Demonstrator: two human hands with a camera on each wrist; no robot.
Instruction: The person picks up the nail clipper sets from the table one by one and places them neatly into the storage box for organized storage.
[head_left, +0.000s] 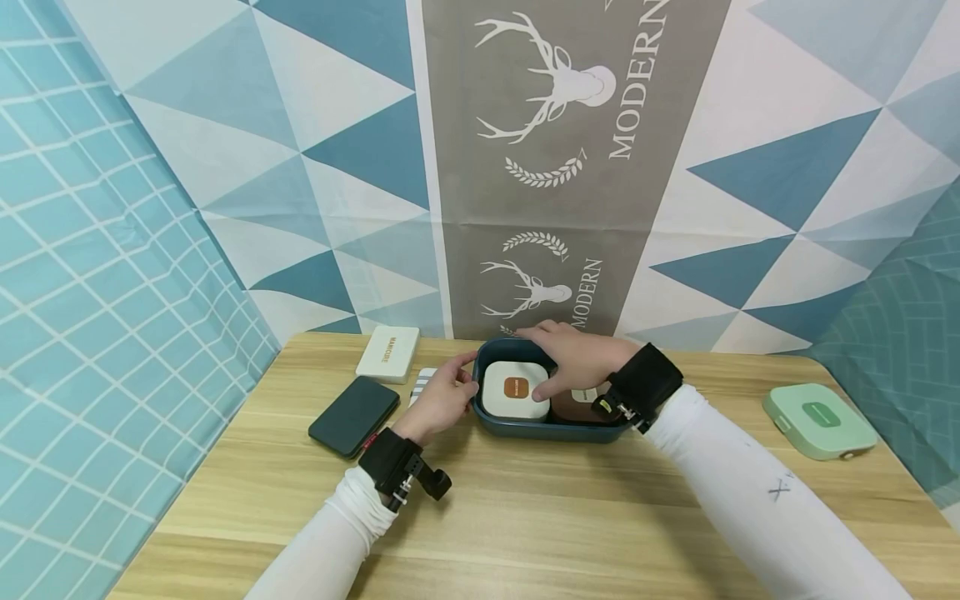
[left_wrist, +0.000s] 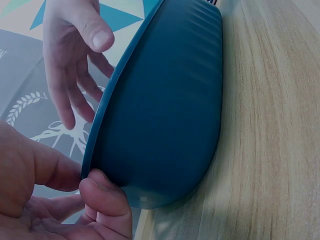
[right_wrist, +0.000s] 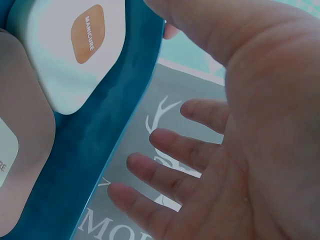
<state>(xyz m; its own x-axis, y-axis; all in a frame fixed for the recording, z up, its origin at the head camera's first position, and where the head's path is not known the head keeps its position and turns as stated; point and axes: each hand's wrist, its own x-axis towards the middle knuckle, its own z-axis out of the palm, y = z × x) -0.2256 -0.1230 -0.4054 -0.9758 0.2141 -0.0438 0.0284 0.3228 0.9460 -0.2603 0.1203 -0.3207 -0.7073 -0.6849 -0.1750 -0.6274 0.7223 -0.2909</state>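
Note:
A dark blue plastic bin (head_left: 551,431) stands at the back middle of the wooden table. Inside it, on the left, is a white square manicure case (head_left: 495,403) with an orange label. Beside that lies a brown case (right_wrist: 27,135) with a pale label, partly covered by my right hand in the head view. My left hand (head_left: 441,402) pinches the bin's rim at its left end between thumb and fingers. Over the bin hovers my right hand (head_left: 576,357), fingers spread past the far rim and thumb above the white case; it holds nothing.
On the left lie a white manicure box (head_left: 388,354), a black flat case (head_left: 354,416) and a striped item (head_left: 422,382) partly behind my left hand. A green case (head_left: 821,419) lies far right. A patterned wall covering (head_left: 360,167) rises behind the table.

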